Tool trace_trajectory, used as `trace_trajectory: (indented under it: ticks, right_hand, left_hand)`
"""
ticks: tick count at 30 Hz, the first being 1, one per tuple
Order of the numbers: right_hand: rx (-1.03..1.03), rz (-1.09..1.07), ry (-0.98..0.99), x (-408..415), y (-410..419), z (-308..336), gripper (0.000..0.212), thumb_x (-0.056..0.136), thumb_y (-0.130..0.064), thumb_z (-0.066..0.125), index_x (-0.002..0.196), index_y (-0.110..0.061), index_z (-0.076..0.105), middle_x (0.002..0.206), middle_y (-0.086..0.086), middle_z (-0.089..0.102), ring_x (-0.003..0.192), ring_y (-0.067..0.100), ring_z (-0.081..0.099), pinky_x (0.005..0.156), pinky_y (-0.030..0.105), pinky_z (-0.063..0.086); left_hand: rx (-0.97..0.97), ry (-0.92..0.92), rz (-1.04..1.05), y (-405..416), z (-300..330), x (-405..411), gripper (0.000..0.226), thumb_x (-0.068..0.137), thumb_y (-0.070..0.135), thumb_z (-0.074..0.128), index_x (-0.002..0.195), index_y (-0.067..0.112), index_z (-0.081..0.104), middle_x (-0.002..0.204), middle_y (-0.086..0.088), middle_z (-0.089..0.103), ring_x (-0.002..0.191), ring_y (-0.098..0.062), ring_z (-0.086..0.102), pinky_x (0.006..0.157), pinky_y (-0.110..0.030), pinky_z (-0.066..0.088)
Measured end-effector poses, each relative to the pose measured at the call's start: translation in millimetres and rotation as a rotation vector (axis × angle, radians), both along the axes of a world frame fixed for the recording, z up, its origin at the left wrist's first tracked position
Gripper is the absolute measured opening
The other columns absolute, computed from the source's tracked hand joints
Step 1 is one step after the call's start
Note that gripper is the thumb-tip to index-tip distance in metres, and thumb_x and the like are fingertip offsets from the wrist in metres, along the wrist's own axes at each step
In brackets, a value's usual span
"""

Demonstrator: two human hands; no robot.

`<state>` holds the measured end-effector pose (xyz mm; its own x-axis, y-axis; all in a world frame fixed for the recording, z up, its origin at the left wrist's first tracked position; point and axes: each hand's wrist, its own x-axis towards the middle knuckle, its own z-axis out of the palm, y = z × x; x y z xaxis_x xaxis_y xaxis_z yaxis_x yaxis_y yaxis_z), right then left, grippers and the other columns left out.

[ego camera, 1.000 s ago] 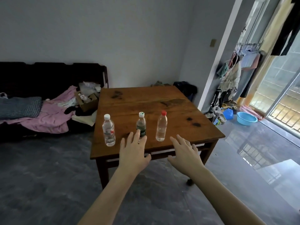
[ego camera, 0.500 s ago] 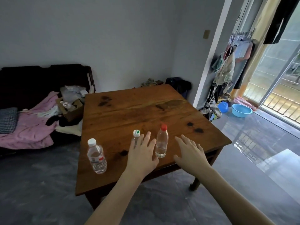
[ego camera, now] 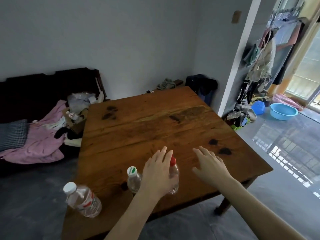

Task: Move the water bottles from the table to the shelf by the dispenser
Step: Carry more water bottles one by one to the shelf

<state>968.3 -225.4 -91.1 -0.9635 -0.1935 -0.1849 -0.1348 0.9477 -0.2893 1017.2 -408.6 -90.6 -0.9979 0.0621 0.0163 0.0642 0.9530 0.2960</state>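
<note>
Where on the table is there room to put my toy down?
The wooden table is bare across its far half, beyond both hands. The near edge is crowded: three water bottles, white cap, green cap, red cap.

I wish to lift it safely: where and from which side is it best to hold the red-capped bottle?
Grip the red-capped bottle round its straight clear body, below the tapered neck. It stands upright near the table edge, so coming sideways with the left hand, already beside it, seems best.

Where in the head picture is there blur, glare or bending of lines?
Head view: the white-capped bottle at the table edge is smeared by motion; bright daylight glares off the floor on the right; the wide lens bends the door frame.
</note>
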Motion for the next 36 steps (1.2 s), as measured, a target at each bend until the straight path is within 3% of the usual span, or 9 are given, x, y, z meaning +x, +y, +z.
trace_trajectory:
  ticks: [8, 14, 18, 21, 24, 29, 31, 33, 36]
  right_hand:
    - [0.002, 0.123, -0.094, -37, -18, -36, 0.077, 0.089, -0.036, 0.058, 0.155, -0.028, 0.02, 0.165, 0.003, 0.015, 0.15, 0.025, 0.018, 0.119, 0.051, 0.02]
    - [0.004, 0.146, -0.126, -42, -23, -44, 0.076, 0.089, -0.034, 0.057, 0.155, -0.028, 0.019, 0.165, 0.003, 0.015, 0.151, 0.026, 0.016, 0.12, 0.052, 0.018]
    - [0.031, 0.167, -0.128, -42, -27, -45, 0.075, 0.091, -0.036, 0.057, 0.155, -0.027, 0.02, 0.165, 0.003, 0.015, 0.151, 0.026, 0.017, 0.12, 0.051, 0.018]
    - [0.043, 0.165, -0.114, -44, -30, -45, 0.075, 0.091, -0.038, 0.057, 0.155, -0.027, 0.021, 0.165, 0.003, 0.015, 0.15, 0.026, 0.017, 0.119, 0.052, 0.019]
    - [0.031, 0.171, -0.123, -45, -32, -46, 0.074, 0.091, -0.037, 0.056, 0.155, -0.028, 0.02, 0.165, 0.001, 0.015, 0.151, 0.026, 0.017, 0.119, 0.052, 0.018]
    - [-0.007, 0.18, -0.139, -43, -30, -50, 0.069, 0.093, -0.037, 0.054, 0.154, -0.028, 0.022, 0.165, 0.0, 0.017, 0.15, 0.025, 0.018, 0.119, 0.05, 0.019]
    - [-0.059, 0.157, -0.15, -42, -26, -52, 0.069, 0.091, -0.039, 0.055, 0.153, -0.029, 0.026, 0.163, -0.001, 0.021, 0.148, 0.024, 0.024, 0.116, 0.049, 0.027]
    - [-0.191, 0.089, -0.201, -42, -21, -57, 0.065, 0.088, -0.041, 0.057, 0.149, -0.029, 0.035, 0.156, -0.001, 0.036, 0.138, 0.021, 0.041, 0.108, 0.042, 0.042]
    - [-0.564, -0.127, -0.363, -38, -17, -62, 0.045, 0.091, -0.032, 0.059, 0.136, -0.025, 0.054, 0.119, -0.003, 0.067, 0.096, 0.018, 0.07, 0.078, 0.033, 0.059]
  left_hand:
    - [0.091, -0.088, 0.07, -2, -24, -27, 0.095, 0.088, 0.061, 0.062, 0.158, 0.035, 0.003, 0.168, 0.01, 0.012, 0.154, -0.013, 0.016, 0.121, -0.038, 0.024]
    - [0.198, -0.213, 0.066, -4, -46, -38, 0.104, 0.081, 0.061, 0.071, 0.156, 0.039, 0.002, 0.162, 0.011, 0.029, 0.146, -0.014, 0.036, 0.113, -0.039, 0.038]
    - [0.35, -0.236, 0.096, -6, -57, -40, 0.093, 0.082, 0.054, 0.073, 0.153, 0.039, 0.016, 0.155, 0.009, 0.041, 0.139, -0.015, 0.045, 0.107, -0.034, 0.042]
    - [0.447, -0.235, 0.131, -6, -65, -41, 0.074, 0.079, 0.046, 0.079, 0.134, 0.043, 0.029, 0.128, 0.013, 0.061, 0.113, -0.008, 0.061, 0.095, -0.03, 0.055]
    - [0.468, -0.254, 0.124, -6, -70, -41, 0.061, 0.076, 0.039, 0.083, 0.116, 0.041, 0.036, 0.108, 0.019, 0.063, 0.098, -0.001, 0.063, 0.087, -0.025, 0.058]
    - [0.535, -0.232, 0.079, -10, -66, -42, 0.054, 0.07, 0.035, 0.088, 0.103, 0.041, 0.046, 0.094, 0.017, 0.069, 0.089, 0.003, 0.066, 0.084, -0.029, 0.059]
    - [0.552, -0.174, 0.067, -11, -52, -44, 0.051, 0.069, 0.036, 0.087, 0.103, 0.042, 0.048, 0.093, 0.019, 0.069, 0.089, 0.006, 0.065, 0.085, -0.027, 0.058]
    - [0.553, -0.097, 0.041, -13, -32, -48, 0.055, 0.068, 0.04, 0.088, 0.107, 0.044, 0.049, 0.099, 0.022, 0.067, 0.096, 0.006, 0.063, 0.09, -0.025, 0.055]
    - [0.58, -0.007, -0.022, -17, 3, -53, 0.059, 0.069, 0.042, 0.088, 0.11, 0.048, 0.046, 0.105, 0.026, 0.062, 0.103, 0.004, 0.059, 0.09, -0.018, 0.049]
